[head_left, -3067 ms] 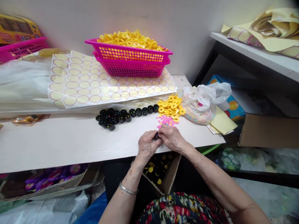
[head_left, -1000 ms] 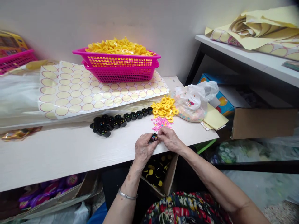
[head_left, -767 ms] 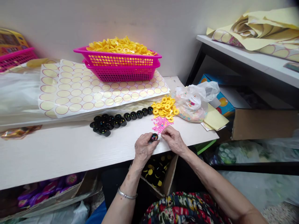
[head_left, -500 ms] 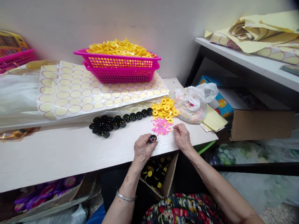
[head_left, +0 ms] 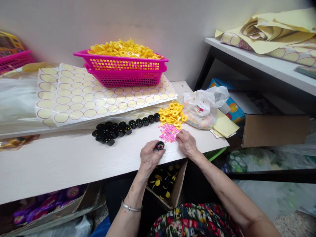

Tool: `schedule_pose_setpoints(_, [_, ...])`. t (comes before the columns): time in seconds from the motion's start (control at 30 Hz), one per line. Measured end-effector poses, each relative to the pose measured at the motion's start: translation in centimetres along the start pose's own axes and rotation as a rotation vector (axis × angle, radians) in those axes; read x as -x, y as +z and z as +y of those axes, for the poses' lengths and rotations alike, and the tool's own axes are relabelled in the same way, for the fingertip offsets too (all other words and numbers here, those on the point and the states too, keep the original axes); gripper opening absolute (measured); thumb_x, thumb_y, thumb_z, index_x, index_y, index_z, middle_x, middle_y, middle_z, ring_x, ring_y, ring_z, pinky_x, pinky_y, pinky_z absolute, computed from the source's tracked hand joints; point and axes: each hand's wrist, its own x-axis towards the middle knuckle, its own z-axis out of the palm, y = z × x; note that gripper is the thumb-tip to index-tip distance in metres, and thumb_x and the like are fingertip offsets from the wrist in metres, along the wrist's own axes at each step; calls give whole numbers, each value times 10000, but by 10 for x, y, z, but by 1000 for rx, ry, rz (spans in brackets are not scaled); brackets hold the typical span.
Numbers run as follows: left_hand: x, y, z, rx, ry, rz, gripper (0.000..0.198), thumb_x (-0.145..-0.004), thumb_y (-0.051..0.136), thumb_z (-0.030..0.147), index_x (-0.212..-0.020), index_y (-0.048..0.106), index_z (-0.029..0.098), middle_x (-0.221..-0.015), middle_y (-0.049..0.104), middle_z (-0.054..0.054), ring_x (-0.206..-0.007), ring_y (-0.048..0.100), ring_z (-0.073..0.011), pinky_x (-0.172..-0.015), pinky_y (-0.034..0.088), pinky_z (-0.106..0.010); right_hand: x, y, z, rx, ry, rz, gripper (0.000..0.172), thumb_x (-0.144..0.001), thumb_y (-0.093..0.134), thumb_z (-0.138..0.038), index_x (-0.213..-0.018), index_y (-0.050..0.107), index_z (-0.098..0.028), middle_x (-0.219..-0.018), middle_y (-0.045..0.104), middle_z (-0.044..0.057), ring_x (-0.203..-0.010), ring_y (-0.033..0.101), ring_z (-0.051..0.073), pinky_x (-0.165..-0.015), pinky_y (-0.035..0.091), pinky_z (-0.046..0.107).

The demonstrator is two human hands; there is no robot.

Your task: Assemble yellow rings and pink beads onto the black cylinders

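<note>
Left hand (head_left: 150,155): clamping on the side of a black cup (head_left: 160,148) between thumb and fingers, a little below the centre of the frame, near the front edge of the desk (head_left: 74,164)

Black cup: facing its mouth upward, with small coloured pieces showing inside

Right hand (head_left: 187,142): resting apart from the left, its fingertips bunching at the right edge of the pink beads (head_left: 168,133); cannot tell whether they are pinching one

Pink beads: lying loose just above the held cup, a few other colours mixing in

Yellow rings (head_left: 174,113): heaping just above the beads

Other black cups (head_left: 108,131): clustering left of centre, five trailing in a row toward the rings

Step in hand: seemingly picking among beads beside a partly filled cup

Next move: probably calling for a fine pinch, the left hand holding the mouth clear
</note>
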Motion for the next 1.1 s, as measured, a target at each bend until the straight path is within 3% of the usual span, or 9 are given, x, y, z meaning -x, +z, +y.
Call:
schedule_pose_setpoints(0.13, [0, 0, 0, 20, 14, -3, 255, -661, 680, 256, -910, 646, 214, -870, 646, -4, -801, 572, -152, -764, 452, -272, -1, -4, 0, 135, -107, -27, 156, -823, 430, -107, -792, 568, -173, -859, 541, 71, -804, 445, 186, -662, 319, 285])
schedule_pose_setpoints(0.3, [1, -1, -1, 35, 28, -4, 261, -664, 686, 257, -918, 642, 213, -873, 644, -4, -804, 570, -150, -767, 450, -272, 9, -3, 4, 113, -186, -19, 165, -821, 422, -95, -761, 559, -164, -819, 531, 75, -785, 446, 186, -675, 329, 290])
schedule_pose_setpoints(0.53, [0, 0, -3, 20, 24, -6, 284, -663, 685, 264, -938, 643, 209, -872, 645, -10, -805, 574, -157, -755, 456, -275, 18, -7, 13, -318, -121, 13, 80, -795, 503, -128, -752, 546, -180, -773, 513, 28, -739, 489, 147, -660, 372, 251])
schedule_pose_setpoints(0.63, [0, 1, -4, 25, 28, -4, 291, -661, 692, 267, -942, 641, 207, -883, 644, -12, -814, 574, -159, -763, 457, -280, 18, -8, 12, -347, -115, -3, 93, -786, 504, -124, -734, 556, -180, -782, 510, 28, -738, 491, 144, -663, 374, 252])
schedule_pose_setpoints(0.87, [1, 1, -1, 50, 38, 5, 346, -653, 720, 326, -967, 637, 205, -886, 644, -25, -807, 577, -165, -755, 459, -288, 13, -7, 2, -155, -87, -53, 140, -790, 447, -90, -713, 524, -178, -763, 507, 41, -743, 481, 166, -667, 358, 278])
schedule_pose_setpoints(0.97, [1, -1, 2, 54, 46, -13, 283, -671, 710, 316, -924, 643, 210, -874, 644, -19, -803, 573, -161, -750, 452, -283, 10, -10, -6, -277, -81, -27, 124, -780, 460, -88, -712, 500, -185, -745, 497, 29, -721, 479, 158, -650, 362, 272])
schedule_pose_setpoints(1.1, [0, -2, 6, 17, 45, -23, 237, -675, 705, 310, -884, 643, 216, -848, 639, -8, -791, 563, -157, -729, 439, -272, 5, -16, -30, -537, -189, 14, 105, -801, 477, -118, -730, 500, -192, -733, 492, 11, -713, 483, 141, -657, 381, 258])
